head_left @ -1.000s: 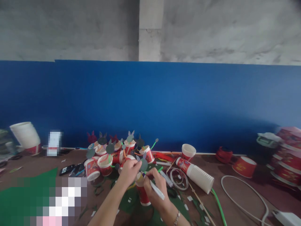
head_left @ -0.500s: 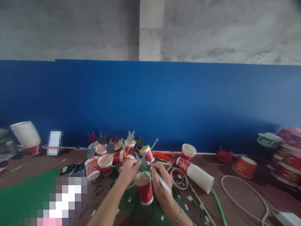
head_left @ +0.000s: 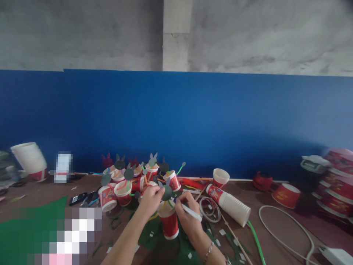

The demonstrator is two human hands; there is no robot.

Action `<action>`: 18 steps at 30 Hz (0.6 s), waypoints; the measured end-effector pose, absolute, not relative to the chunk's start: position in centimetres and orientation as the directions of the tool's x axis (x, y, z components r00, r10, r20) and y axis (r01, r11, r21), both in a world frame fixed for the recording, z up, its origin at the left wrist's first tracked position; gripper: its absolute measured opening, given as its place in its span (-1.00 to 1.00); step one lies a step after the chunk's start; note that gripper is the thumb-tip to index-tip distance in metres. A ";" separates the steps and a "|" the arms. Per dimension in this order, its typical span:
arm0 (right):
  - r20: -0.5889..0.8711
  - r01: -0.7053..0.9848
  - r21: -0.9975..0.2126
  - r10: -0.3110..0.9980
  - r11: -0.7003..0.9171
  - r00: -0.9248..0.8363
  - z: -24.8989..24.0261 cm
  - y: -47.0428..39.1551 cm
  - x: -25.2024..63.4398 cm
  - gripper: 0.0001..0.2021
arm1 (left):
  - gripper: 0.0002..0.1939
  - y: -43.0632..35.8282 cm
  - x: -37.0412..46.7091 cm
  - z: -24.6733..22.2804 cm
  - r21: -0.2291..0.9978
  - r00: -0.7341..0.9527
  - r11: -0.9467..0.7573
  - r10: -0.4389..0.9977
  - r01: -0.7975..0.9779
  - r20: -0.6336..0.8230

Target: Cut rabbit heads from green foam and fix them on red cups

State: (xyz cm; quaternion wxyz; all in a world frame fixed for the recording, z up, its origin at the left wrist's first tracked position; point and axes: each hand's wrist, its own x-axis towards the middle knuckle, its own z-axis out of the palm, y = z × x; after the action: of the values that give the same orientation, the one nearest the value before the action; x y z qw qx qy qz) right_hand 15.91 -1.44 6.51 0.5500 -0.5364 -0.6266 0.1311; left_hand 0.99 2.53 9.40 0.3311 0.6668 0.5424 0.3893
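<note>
A dark grey-green paper rabbit head (head_left: 167,193) stands above a red and white paper cup (head_left: 168,222), which is upright at the front centre. My left hand (head_left: 151,201) is closed, pinching the left edge of the rabbit head. On the other side, my right hand (head_left: 189,213) is closed round a white marker pen (head_left: 192,212), its dark tip close to the lower right of the head. Whether the tip touches the paper cannot be made out. Green strips show at the cup's rim.
Several cups with paper rabbit heads (head_left: 123,188) crowd behind my left hand. To the right lie a cup stack (head_left: 230,206), coiled tubing (head_left: 210,209), a thin stick and a white cable (head_left: 286,213). Green sheet (head_left: 33,221) and black-handled tools (head_left: 88,198) lie left; paper scraps dot the front.
My right hand has turned slightly, and the pen lies flatter, its tip now a little lower beside the rabbit head. My left hand keeps its pinch.
</note>
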 end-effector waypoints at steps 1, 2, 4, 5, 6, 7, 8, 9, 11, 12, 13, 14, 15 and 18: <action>0.543 0.531 -0.755 0.821 0.385 0.177 6.5 -1.5 15.9 -0.85 | -0.60 2.5 1.0 9.4 0.865 0.111 -0.195 0.981 0.463 0.161; 0.539 0.533 -0.756 0.823 0.381 0.177 6.5 -1.5 15.9 -0.85 | -0.60 2.5 1.0 9.4 0.866 0.113 -0.196 0.980 0.461 0.161; 0.533 0.534 -0.759 0.826 0.372 0.182 6.4 -1.5 15.9 -0.86 | -0.60 2.5 1.0 9.4 0.866 0.114 -0.194 0.981 0.462 0.159; 0.530 0.533 -0.762 0.828 0.368 0.185 6.4 -1.5 15.9 -0.85 | -0.60 2.5 1.0 9.4 0.865 0.113 -0.191 0.981 0.463 0.157; 0.527 0.532 -0.764 0.829 0.365 0.188 6.4 -1.4 15.9 -0.85 | -0.60 2.5 1.0 9.4 0.866 0.111 -0.189 0.982 0.463 0.155; 0.524 0.529 -0.766 0.831 0.364 0.188 6.4 -1.4 15.9 -0.85 | -0.60 2.5 1.0 9.4 0.867 0.109 -0.186 0.982 0.462 0.153; 0.523 0.528 -0.768 0.831 0.364 0.188 6.3 -1.4 15.9 -0.85 | -0.60 2.4 1.0 9.4 0.869 0.107 -0.186 0.982 0.459 0.153; 0.523 0.528 -0.768 0.831 0.364 0.188 6.3 -1.4 15.9 -0.85 | -0.60 2.4 1.0 9.4 0.870 0.107 -0.187 0.982 0.457 0.154; 0.525 0.532 -0.765 0.830 0.364 0.187 6.3 -1.4 15.8 -0.85 | -0.61 2.4 1.0 9.4 0.871 0.109 -0.190 0.982 0.454 0.157; 0.526 0.534 -0.763 0.830 0.364 0.186 6.3 -1.4 15.8 -0.85 | -0.60 2.4 1.0 9.4 0.870 0.110 -0.190 0.981 0.454 0.157; 0.526 0.535 -0.763 0.830 0.364 0.186 6.3 -1.4 15.8 -0.85 | -0.60 2.4 1.0 9.4 0.870 0.112 -0.190 0.981 0.455 0.156; 0.529 0.536 -0.761 0.828 0.365 0.187 6.4 -1.4 15.8 -0.85 | -0.60 2.4 1.0 9.4 0.869 0.114 -0.190 0.981 0.456 0.155; 0.534 0.536 -0.759 0.824 0.370 0.188 6.4 -1.4 15.8 -0.86 | -0.60 2.4 1.0 9.4 0.869 0.115 -0.190 0.981 0.457 0.154; 0.557 0.532 -0.752 0.808 0.391 0.194 6.6 -1.5 15.8 -0.87 | -0.59 2.4 1.0 9.5 0.866 0.120 -0.195 0.980 0.461 0.157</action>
State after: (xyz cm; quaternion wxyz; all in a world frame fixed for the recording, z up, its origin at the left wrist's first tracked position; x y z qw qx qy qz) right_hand 15.80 -1.46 6.59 0.5547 -0.5378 -0.6226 0.1245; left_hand 1.03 2.41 9.49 0.3350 0.6690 0.5387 0.3873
